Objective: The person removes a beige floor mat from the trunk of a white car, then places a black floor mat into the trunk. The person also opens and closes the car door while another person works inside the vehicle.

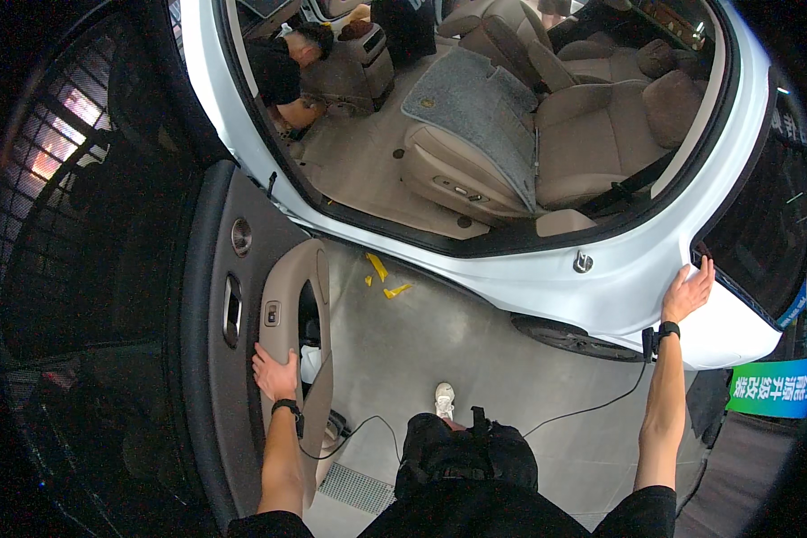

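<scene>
At the open door, left hand: my left hand [274, 374] lies flat with fingers spread on the beige armrest panel [307, 296] of the car door [208, 341]; it grips nothing that I can see.
On the car body, right hand: my right hand [688, 291] is open, palm pressed against the white rear quarter panel [628, 278], just behind the door opening.
Wrists: I see a dark band on each one, and a thin black cable [583, 411] runs from the right one down across the floor.
Door: it stands swung wide on my left, its inner side facing me, with a chrome handle [232, 309] and a switch [273, 313] just above my left hand.
Cabin: beige rear seat [592, 134] with a grey floor mat [480, 108] draped over the seat in front of it.
Another person: crouched at the far side of the cabin [287, 67], in dark clothes.
Floor: grey concrete [439, 332] with yellow tape scraps [381, 273] near the sill; my shoe [444, 399] is between my arms.
</scene>
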`<control>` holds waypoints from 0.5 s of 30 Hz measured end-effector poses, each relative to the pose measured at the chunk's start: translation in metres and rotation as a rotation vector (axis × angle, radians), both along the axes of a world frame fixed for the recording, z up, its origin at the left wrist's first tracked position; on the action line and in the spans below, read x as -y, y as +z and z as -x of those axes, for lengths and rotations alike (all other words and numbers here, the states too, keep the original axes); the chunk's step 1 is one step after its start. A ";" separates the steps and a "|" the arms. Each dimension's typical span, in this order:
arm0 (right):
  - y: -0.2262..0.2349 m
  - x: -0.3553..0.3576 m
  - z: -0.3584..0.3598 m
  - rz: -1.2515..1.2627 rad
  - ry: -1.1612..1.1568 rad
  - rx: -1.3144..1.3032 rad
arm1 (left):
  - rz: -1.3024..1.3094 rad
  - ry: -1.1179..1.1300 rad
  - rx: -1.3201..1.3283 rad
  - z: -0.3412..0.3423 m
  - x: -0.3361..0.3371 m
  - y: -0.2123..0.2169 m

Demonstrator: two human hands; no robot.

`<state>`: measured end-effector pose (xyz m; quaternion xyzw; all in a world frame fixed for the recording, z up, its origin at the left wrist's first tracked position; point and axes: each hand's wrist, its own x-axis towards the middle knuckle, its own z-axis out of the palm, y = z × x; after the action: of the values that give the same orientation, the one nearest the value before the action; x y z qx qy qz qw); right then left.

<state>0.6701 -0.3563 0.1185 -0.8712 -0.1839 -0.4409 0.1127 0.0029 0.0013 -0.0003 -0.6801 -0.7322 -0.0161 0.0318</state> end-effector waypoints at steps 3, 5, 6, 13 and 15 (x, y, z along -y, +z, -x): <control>0.001 0.000 0.001 0.000 0.001 0.003 | 0.005 0.002 0.007 0.000 0.000 0.000; 0.001 0.000 0.001 0.002 0.000 0.003 | 0.005 0.000 0.009 0.000 0.000 0.000; 0.001 0.000 0.001 0.003 0.005 0.004 | 0.009 0.000 0.010 0.000 0.000 -0.001; 0.002 0.000 0.001 0.017 -0.010 0.013 | 0.021 -0.007 0.019 0.002 0.000 -0.003; 0.002 0.000 0.001 0.015 -0.001 0.005 | 0.005 -0.004 0.013 0.002 0.000 -0.004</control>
<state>0.6690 -0.3562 0.1200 -0.8711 -0.1870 -0.4416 0.1055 0.0008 0.0016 -0.0039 -0.6815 -0.7311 -0.0185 0.0254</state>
